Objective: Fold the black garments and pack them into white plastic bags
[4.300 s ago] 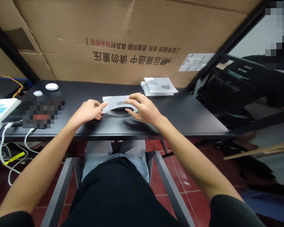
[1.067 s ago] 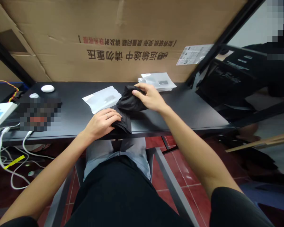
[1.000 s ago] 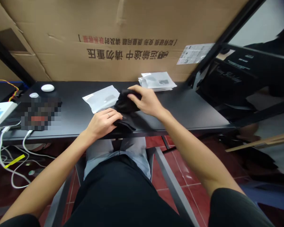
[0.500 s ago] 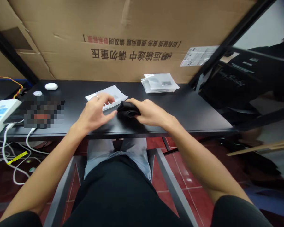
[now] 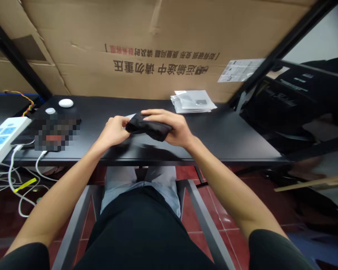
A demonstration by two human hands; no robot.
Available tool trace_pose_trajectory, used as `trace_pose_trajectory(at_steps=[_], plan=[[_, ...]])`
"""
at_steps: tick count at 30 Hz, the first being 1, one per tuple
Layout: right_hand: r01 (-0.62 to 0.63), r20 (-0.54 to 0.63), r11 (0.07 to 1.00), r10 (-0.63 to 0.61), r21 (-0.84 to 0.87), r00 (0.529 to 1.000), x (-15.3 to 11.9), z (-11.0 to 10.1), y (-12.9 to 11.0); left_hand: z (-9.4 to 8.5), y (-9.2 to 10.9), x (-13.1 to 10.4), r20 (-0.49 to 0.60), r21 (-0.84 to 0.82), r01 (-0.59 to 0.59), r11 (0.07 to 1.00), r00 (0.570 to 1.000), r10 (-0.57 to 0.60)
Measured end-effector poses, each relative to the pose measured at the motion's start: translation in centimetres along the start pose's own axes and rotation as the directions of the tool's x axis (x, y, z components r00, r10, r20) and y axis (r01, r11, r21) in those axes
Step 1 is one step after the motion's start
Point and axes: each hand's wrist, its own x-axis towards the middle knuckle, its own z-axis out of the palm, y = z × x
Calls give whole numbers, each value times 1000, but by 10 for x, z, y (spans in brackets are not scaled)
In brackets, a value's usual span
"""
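Above the desk, my right hand (image 5: 178,126) is wrapped round a folded black cloth bundle (image 5: 150,127), fingers across its top. At the bundle's left end, my left hand (image 5: 115,130) is closed, with its fingertips against the black fabric. Just behind the hands a sliver of a whitish translucent plastic bag (image 5: 132,116) shows; the rest of it is hidden. Farther back on the right lies a small stack of similar plastic bags (image 5: 193,102).
The black desk (image 5: 228,138) backs onto a large cardboard sheet (image 5: 146,30). On the left are a power strip (image 5: 5,137) with white cables, a pixelated object (image 5: 56,137) and a white oval case (image 5: 65,103). A chair armrest (image 5: 202,221) is below.
My left hand has closed in on the black bundle's left end. The bundle has been lifted and stretched wider leftward, and it and my hands now cover most of the front plastic bag.
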Motion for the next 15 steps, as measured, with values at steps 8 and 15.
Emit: trace_pose_trajectory(at_steps=[8, 15], plan=[[177, 317, 983, -154, -45, 936, -4, 29, 19, -8, -10, -6, 135, -333, -38, 942, 987, 87], [-110, 475, 945, 253, -308, 843, -5, 12, 33, 1, -2, -13, -119, 125, -26, 992, 992, 41]])
